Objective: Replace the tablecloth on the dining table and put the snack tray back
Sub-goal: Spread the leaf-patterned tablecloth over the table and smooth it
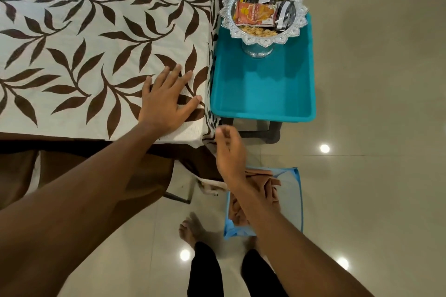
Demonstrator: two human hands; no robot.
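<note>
A white tablecloth with brown leaf print [96,38] covers the dining table, its edge hanging over the near right corner. My left hand [166,99] lies flat on the cloth near that corner, fingers spread. My right hand [226,144] hovers just off the table corner beside the hanging cloth edge, fingers loosely curled and blurred; whether it touches the cloth is unclear. The silver snack tray [264,11], with a scalloped rim and snack packets in it, stands at the far end of a teal plastic tray [263,84] to the right of the table.
The teal tray rests on a dark stool [265,131]. On the floor under my right forearm sits a light blue bag [289,195] holding a folded brown cloth [271,184]. A brown-covered chair [96,171] is tucked at the table's near edge. My bare feet stand on glossy tiles.
</note>
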